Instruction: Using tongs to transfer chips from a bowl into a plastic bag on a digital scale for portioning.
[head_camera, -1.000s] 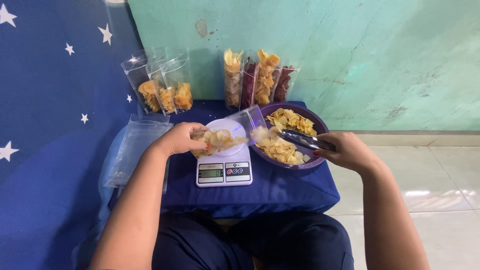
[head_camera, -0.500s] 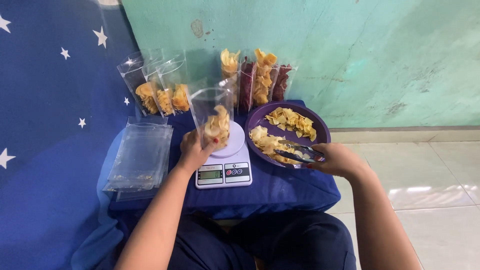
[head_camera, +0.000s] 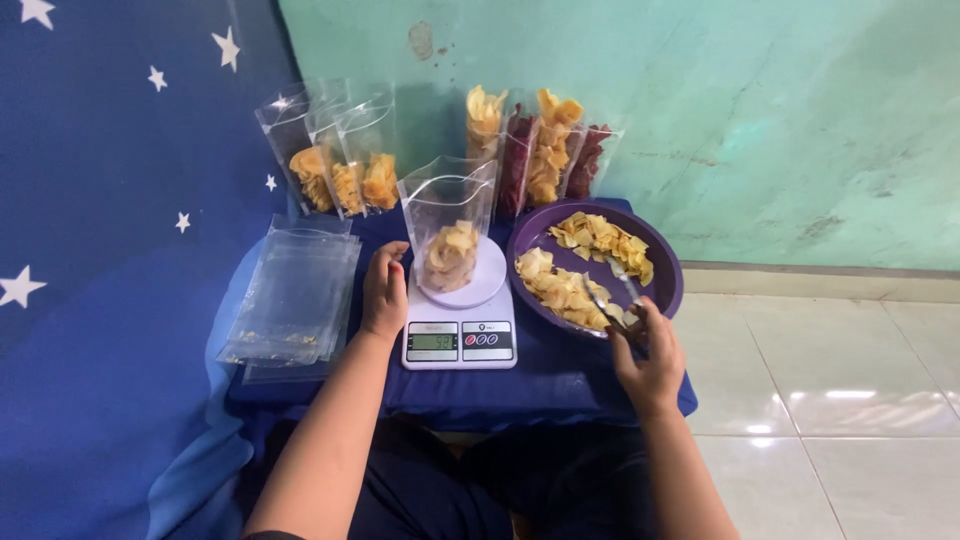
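**Weighing a pouch of chips on the scale**

We judge the step in hand to be the weighing: a clear stand-up pouch (head_camera: 449, 228), partly filled with pale yellow chips, stands upright on the round white platform of the digital scale (head_camera: 460, 325). Our left hand (head_camera: 384, 293) rests loosely open just to the left of the pouch, fingers against the scale's edge and near the pouch's base, gripping nothing that we can see. Our right hand (head_camera: 648, 352) is closed around metal tongs (head_camera: 612, 300), whose tips lie forward of the hand among the chips in the purple bowl (head_camera: 662, 262).

In our judgement, the next move calls for a careful pinch of a few chips with the tongs and a lift leftward over the pouch's open mouth, with the left hand steadying the pouch so it does not tip off the platform.

Counting: one scale, one bowl, one pair of tongs, one pouch on the scale. Beyond the left hand stand three partly filled pouches (head_camera: 345, 160) against the blue starred backdrop. Beyond the scale stand fuller packs (head_camera: 535, 145), four as far as we can tell, two yellow and two dark red. To the left of the left hand lies one stack of empty pouches (head_camera: 295, 295) on the blue-covered table (head_camera: 560, 385); their number we cannot tell.
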